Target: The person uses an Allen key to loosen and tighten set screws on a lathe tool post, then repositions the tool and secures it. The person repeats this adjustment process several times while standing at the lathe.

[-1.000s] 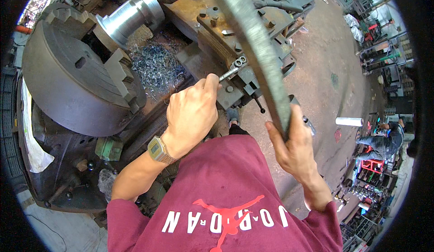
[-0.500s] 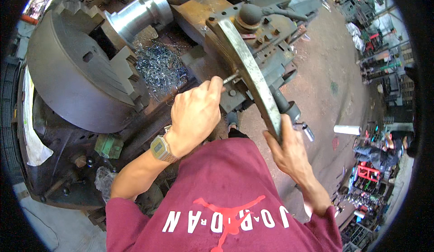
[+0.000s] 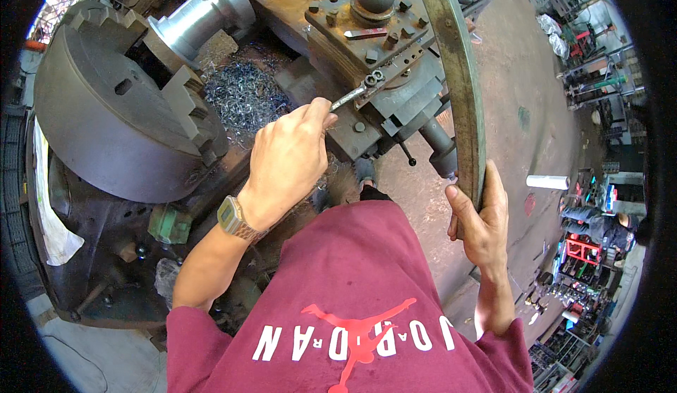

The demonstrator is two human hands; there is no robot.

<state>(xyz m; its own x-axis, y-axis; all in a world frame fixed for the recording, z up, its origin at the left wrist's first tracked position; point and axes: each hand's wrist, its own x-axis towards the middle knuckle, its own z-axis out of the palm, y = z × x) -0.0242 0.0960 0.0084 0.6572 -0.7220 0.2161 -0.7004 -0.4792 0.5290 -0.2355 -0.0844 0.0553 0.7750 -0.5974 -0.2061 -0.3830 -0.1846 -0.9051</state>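
Observation:
My left hand (image 3: 290, 159), with a wristwatch on its wrist, is closed round the lower end of a slim metal tool (image 3: 348, 97). Two small rings show at the tool's far tip, in front of the lathe's tool post (image 3: 360, 37). My right hand (image 3: 484, 220) grips the near end of a long flat metal bar (image 3: 460, 75), thumb on one side and fingers on the other. The bar stands up away from me, right of the tool post, and its far end runs out of view. A shiny turned metal workpiece (image 3: 204, 15) sits by the jaws of the big lathe chuck (image 3: 113, 125).
Curly metal chips (image 3: 243, 100) lie below the workpiece. A green block-like object (image 3: 169, 224) and a crumpled clear bag (image 3: 166, 276) rest at the left. A white roll (image 3: 548, 182) lies on the floor at the right, near a person (image 3: 599, 227) and cluttered racks.
The bar has swung right and more upright, uncovering the tool post and the tool's ringed tip. My right hand has gone right with it; my left hand has shifted slightly left.

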